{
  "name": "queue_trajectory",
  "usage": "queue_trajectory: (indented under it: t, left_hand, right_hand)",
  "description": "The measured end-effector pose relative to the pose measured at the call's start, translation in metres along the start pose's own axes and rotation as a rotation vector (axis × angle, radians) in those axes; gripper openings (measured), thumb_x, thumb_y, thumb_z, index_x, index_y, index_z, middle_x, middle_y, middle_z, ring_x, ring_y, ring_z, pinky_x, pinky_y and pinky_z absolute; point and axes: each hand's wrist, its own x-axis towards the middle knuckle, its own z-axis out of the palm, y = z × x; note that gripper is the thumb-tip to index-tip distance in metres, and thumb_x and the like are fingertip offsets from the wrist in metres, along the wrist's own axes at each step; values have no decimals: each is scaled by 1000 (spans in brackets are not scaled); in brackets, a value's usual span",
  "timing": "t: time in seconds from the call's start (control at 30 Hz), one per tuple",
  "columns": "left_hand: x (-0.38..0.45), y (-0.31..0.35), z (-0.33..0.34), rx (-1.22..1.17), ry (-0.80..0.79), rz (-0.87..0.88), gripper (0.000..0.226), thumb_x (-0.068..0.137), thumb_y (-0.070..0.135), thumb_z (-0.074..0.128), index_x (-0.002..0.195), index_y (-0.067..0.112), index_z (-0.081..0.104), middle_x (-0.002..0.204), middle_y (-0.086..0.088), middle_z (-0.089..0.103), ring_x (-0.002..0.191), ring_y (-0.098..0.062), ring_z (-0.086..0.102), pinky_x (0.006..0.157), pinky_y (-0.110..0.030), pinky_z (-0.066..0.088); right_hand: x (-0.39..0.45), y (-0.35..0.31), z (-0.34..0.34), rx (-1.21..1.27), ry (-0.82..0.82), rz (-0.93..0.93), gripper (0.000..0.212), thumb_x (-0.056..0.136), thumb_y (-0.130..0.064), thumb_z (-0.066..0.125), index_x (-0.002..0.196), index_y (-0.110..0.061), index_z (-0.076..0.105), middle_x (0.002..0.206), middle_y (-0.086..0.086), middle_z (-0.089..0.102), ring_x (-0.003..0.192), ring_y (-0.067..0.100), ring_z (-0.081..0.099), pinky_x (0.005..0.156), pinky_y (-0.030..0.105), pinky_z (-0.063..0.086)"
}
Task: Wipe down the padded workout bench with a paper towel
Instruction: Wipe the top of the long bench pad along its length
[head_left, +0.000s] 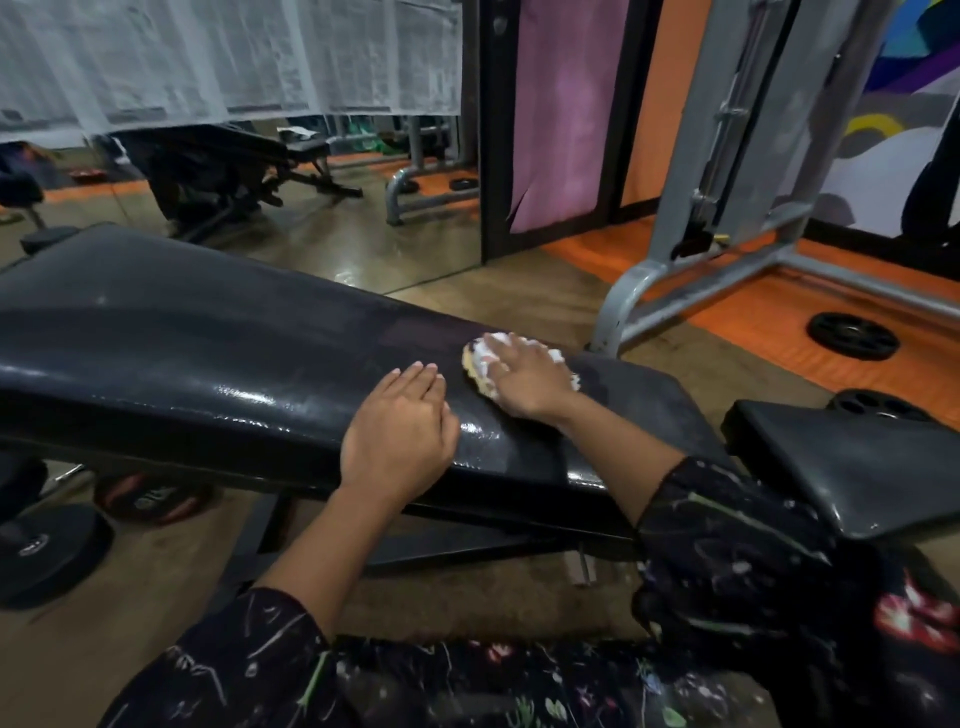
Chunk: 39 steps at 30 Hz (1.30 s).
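Note:
The black padded workout bench (182, 338) runs from the left across the middle of the view, its surface glossy and wet-looking near me. My right hand (524, 382) presses a crumpled white paper towel (480, 364) flat on the pad near its far edge, at the narrower right end. My left hand (400, 436) lies palm down on the pad just to the left of it, fingers together, holding nothing. A separate black seat pad (852, 467) sits to the right, tilted.
A grey machine frame (649, 291) stands behind the bench on the right, on an orange mat with a black weight plate (852, 335). Weight plates (47, 551) lie on the floor under the bench's left end. A mirror (311, 208) covers the wall behind.

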Motion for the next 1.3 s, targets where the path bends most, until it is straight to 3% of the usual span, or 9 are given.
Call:
queue_trajectory:
  t: [0.2,0.3,0.43,0.57,0.7,0.9,1.03,1.13,1.3]
  left_hand:
    - [5,-23,-9,-117,23,68,48,87,29,33,109,6,69,115,-8,69,113,-20,62,95,-34,47]
    - [4,-35,-14,-80,27,145,48,89,31,33,110,9,69,118,-5,68,113,-18,62,92,-34,50]
    - [-2,-28,-9,-24,44,145,44,87,26,37,108,4,70,113,-10,69,107,-20,65,98,-32,46]
    - [-3,-30,-7,-11,52,154,45,88,27,37,111,4,69,115,-9,69,110,-19,64,100,-32,44]
    - [-3,-30,-5,-1,46,156,45,88,27,36,111,5,69,116,-8,68,111,-18,63,102,-30,42]
    - [-2,-28,-4,-3,44,150,48,89,28,33,112,5,68,117,-10,68,112,-19,63,102,-32,42]
    - [-2,-29,-3,5,47,138,49,88,28,33,112,3,68,117,-11,67,112,-21,62,104,-30,37]
    - [-3,-30,-3,8,44,140,49,89,28,33,113,2,68,117,-12,67,112,-22,63,104,-30,35]
    - [-5,-29,-4,12,44,129,49,89,28,32,113,3,67,118,-11,67,113,-21,62,104,-33,41]
  right_hand:
    - [-85,-2,4,104,121,-385,70,89,-67,6,149,-35,24,159,-5,20,147,15,11,119,38,8]
    - [-59,36,-1,104,159,-250,79,86,-71,4,146,-29,33,157,-3,27,146,17,19,118,40,13]
    - [-31,3,1,105,60,52,50,98,-47,23,147,-39,24,160,-5,15,147,24,11,116,49,9]
    - [-82,-26,11,102,230,-220,56,95,-51,14,147,-37,27,158,-6,22,147,17,12,118,42,12]
    - [-109,28,15,80,289,-292,61,96,-56,8,145,-31,35,154,-6,32,145,13,21,118,36,16]
    - [-48,40,3,48,143,192,55,94,-50,13,146,-38,28,158,-1,23,145,22,19,118,42,13]
    - [-79,-32,14,70,253,-78,60,90,-50,8,146,-38,27,157,-4,25,145,21,17,116,45,14]
    - [-113,-11,17,125,246,-264,55,95,-51,14,147,-37,27,157,-7,26,146,13,15,118,37,11]
    - [-75,49,4,101,169,-70,60,94,-59,13,146,-35,32,157,-3,27,146,19,20,117,46,16]
